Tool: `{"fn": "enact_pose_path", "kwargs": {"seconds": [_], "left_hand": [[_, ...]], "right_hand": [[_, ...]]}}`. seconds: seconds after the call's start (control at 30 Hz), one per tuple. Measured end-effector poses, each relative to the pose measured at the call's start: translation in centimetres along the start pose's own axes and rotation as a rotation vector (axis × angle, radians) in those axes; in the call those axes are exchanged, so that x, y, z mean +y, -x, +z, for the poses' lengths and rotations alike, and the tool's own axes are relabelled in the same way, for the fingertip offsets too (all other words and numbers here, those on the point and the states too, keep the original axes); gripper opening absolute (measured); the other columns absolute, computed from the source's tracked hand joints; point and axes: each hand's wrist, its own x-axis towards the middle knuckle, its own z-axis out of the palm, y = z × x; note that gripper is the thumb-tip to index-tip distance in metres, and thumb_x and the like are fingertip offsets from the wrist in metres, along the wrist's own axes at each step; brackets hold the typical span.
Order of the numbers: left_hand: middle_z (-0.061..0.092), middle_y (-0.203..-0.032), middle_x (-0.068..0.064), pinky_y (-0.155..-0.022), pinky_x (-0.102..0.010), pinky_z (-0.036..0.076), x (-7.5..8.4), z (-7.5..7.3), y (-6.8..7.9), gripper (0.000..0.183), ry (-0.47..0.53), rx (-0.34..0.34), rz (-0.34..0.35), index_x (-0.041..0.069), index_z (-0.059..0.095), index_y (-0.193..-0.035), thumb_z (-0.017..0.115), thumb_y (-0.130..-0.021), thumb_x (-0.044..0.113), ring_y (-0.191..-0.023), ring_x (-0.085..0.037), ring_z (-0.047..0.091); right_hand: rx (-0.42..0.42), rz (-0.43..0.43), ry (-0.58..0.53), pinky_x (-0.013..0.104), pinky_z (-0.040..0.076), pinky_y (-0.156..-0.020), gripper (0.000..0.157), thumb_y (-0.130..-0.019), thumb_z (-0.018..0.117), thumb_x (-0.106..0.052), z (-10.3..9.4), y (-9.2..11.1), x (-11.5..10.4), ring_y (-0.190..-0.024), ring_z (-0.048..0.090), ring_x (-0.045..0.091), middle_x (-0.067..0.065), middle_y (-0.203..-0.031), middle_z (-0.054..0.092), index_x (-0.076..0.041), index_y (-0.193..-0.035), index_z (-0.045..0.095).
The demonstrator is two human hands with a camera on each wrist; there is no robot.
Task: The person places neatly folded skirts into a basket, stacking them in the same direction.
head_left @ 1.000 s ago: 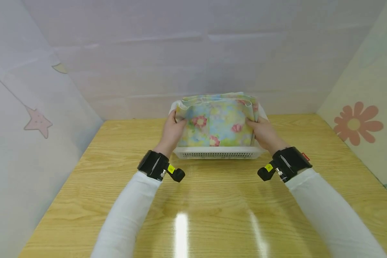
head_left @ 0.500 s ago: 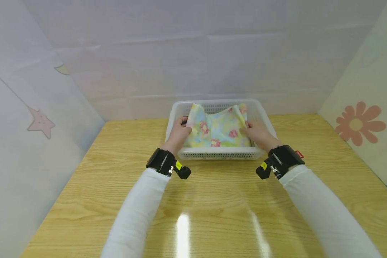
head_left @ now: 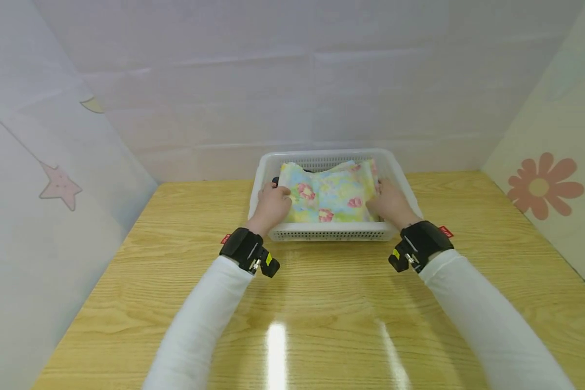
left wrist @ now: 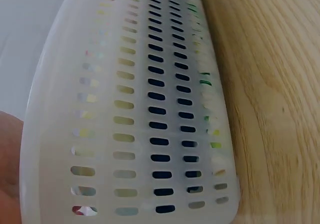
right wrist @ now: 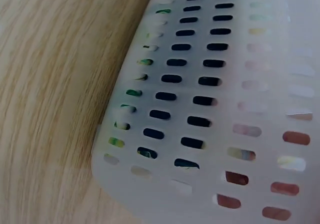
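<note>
A folded floral cloth (head_left: 331, 197), in pale yellow, blue and pink, lies inside a white perforated plastic basket (head_left: 331, 227) in the head view. My left hand (head_left: 271, 205) is at the cloth's left edge, its thumb over the top and its other fingers partly hidden. At the right edge, my right hand (head_left: 391, 203) holds the cloth, its fingertips down in the basket. Both wrist views look at the basket's outer wall (left wrist: 137, 94). Dark blue fabric (left wrist: 156, 92) shows through its slots, and skin of the right hand (right wrist: 235, 178) shows through the right-hand wall.
The basket stands on a wood-grain table (head_left: 331, 303), close to the pale back wall (head_left: 302, 81). Side panels bear a pink star (head_left: 60, 187) on the left and a red flower (head_left: 538, 186) on the right. A small black item (head_left: 275, 180) shows beside the left hand.
Both hands have lowered the cloth from above the basket down into it. Over the last half second the cloth has settled flatter, and its left edge has shifted slightly outward with the left hand.
</note>
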Motion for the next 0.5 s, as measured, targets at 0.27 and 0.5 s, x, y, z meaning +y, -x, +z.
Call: {"fn": "enact_pose_path", "kwargs": {"seconds": [0.27,0.5], "left_hand": [[0.055,-0.112,-0.014,-0.101,-0.050,0.038,0.7,0.1,1.2,0.038,-0.342,0.078,0.124,0.009,0.048,-0.067,0.044,-0.105,0.014,-0.112,-0.032,0.045],[0.049,-0.066,-0.002,-0.084,-0.047,0.051,0.4,0.1,1.2,0.038,-0.448,0.077,0.133,0.014,0.045,-0.066,0.046,-0.103,0.016,-0.065,-0.021,0.049]], "right_hand": [[0.089,-0.109,0.228,0.054,0.046,-0.095,0.058,-0.091,0.060,-0.004,0.1,0.7,-0.5,-0.120,0.047,0.047,0.037,-0.134,0.050,0.010,-0.146,0.046],[-0.074,-0.158,0.253,0.049,0.056,-0.089,0.044,-0.100,0.052,-0.019,0.0,1.2,-0.6,-0.105,0.067,0.042,0.031,-0.121,0.068,0.010,-0.132,0.059]]}}
